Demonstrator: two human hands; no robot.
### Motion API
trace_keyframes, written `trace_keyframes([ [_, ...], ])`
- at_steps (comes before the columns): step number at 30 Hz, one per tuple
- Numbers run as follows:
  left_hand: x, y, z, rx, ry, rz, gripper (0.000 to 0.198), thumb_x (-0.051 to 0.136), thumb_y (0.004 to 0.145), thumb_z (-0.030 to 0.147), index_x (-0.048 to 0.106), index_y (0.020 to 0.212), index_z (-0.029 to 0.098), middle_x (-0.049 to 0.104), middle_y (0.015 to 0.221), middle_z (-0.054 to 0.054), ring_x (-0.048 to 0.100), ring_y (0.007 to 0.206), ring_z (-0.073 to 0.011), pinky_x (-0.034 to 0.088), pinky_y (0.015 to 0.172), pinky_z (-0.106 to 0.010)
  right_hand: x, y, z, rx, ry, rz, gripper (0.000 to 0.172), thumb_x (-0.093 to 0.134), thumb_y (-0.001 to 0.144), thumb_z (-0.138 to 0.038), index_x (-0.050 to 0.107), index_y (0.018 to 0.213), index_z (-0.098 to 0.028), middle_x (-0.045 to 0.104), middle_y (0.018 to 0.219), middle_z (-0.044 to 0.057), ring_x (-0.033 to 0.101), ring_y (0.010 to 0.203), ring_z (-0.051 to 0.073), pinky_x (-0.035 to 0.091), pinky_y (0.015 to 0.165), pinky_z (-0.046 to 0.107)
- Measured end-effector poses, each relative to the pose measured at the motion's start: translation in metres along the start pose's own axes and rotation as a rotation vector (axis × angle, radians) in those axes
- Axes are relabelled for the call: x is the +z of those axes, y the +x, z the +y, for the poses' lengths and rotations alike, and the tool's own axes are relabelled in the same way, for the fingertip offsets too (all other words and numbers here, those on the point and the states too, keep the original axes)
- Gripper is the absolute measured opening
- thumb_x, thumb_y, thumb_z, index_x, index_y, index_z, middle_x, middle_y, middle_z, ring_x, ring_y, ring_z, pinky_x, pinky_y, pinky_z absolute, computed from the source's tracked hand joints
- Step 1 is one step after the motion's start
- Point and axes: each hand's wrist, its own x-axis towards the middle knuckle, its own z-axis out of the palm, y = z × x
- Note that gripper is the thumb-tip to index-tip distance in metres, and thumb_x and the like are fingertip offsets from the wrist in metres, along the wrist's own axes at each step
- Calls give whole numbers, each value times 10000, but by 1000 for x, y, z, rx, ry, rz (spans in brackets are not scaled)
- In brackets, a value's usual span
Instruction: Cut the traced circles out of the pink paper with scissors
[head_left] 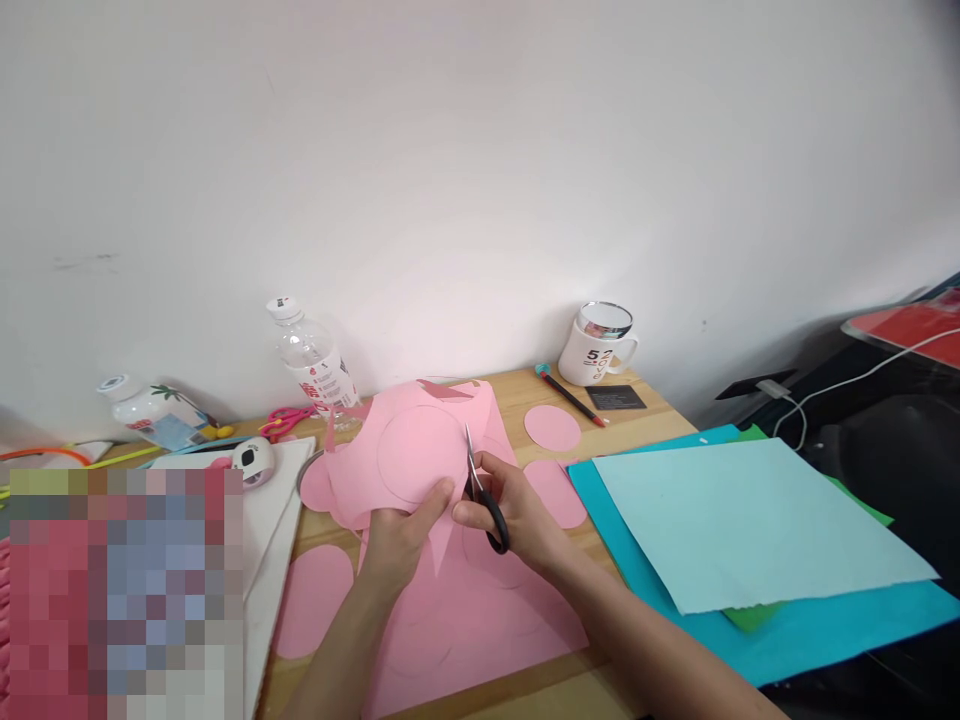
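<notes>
My left hand point(405, 540) pinches the lower edge of a pink paper sheet point(360, 470), its thumb on top and the other fingers beneath. A circle outline is drawn on that sheet, and parts of its border are cut away. In my right hand point(517, 510) are black-handled scissors point(491, 518), their blades pointing up along the right side of the drawn circle. Below both hands lies a larger pink sheet point(465, 650) with faint circle outlines. Cut pink circles rest nearby: one circle point(553, 428) at the upper right and another circle point(315, 600) at the left.
A mug point(592, 355), a pencil point(566, 393) and a black card point(615, 397) are at the back right. Blue and green paper sheets point(757, 520) overhang the right side. A water bottle point(311, 355), a white bottle point(154, 415) and pink scissors point(289, 418) stand or lie back left.
</notes>
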Motion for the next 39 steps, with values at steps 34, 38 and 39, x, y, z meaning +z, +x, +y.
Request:
trace_keyframes([
  [34,-9,7,11,-9,-114,-251,528,711,660,387,630,1124,148,735,972,-91,656,985,-270,489,931,-386,0,1,0,33,-55,33,412,783,628,-461,481,721,-197,462,576,-44,438,556,113,337,498,227],
  [38,-11,6,17,-24,-106,-250,504,721,632,409,659,1059,149,744,906,-84,661,967,-278,499,920,-393,0,1,-1,51,-66,43,436,797,595,-475,495,733,-193,480,568,-46,430,531,107,337,487,227],
  [39,-11,6,17,-38,-92,-240,505,732,612,419,668,1036,151,746,882,-83,660,969,-285,500,921,-398,0,1,-1,52,-69,40,439,801,592,-472,496,737,-192,473,569,-50,411,527,100,319,481,222],
])
